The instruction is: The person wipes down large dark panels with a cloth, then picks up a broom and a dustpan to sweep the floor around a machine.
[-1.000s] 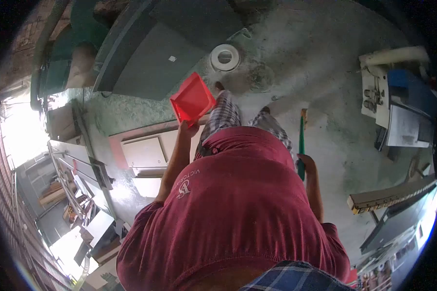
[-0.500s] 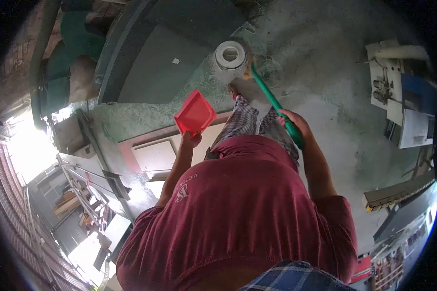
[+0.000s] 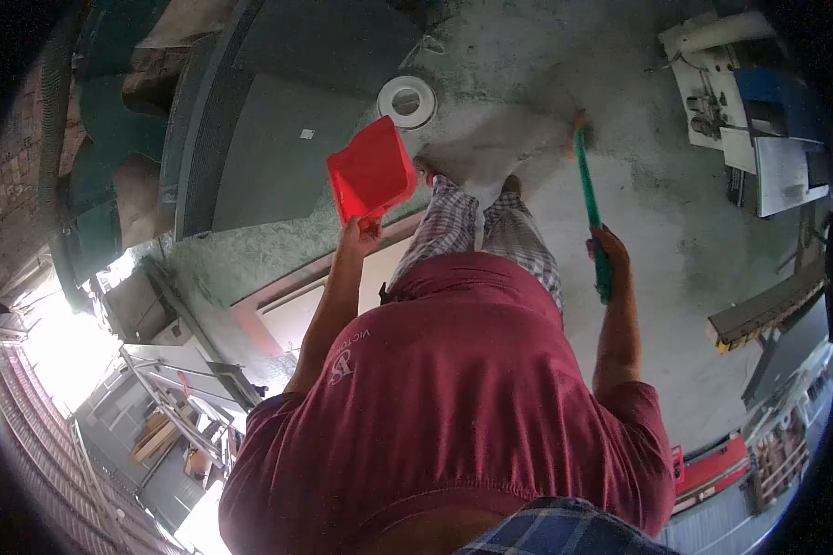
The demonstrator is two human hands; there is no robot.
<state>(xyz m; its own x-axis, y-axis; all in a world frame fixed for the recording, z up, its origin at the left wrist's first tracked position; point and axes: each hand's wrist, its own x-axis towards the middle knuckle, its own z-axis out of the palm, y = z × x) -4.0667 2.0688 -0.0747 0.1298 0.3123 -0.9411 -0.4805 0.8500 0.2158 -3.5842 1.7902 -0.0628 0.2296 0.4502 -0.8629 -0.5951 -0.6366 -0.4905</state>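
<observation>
My left hand (image 3: 362, 235) is closed around the handle of a red dustpan (image 3: 372, 171), raised in front of me on the left with its hollow side showing. In my right hand (image 3: 611, 248) is the grip of a green-handled brush (image 3: 582, 176). Its small orange-brown bristle end (image 3: 578, 122) points away from me over the grey floor (image 3: 648, 250); whether the bristles touch the floor I cannot tell. A white ring-shaped object (image 3: 406, 102) rests on the floor just beyond the dustpan.
Dark grey panels (image 3: 278, 139) fill the far left. Flat boards (image 3: 342, 287) lie by my left leg. To the right are a white and blue machine (image 3: 740, 102) and a beam (image 3: 768, 301). Wood pieces (image 3: 155, 435) are stacked at the lower left.
The brush has swung right, away from the white ring, and my right hand has moved right with it. The dustpan is slightly farther forward. The view has shifted a little.
</observation>
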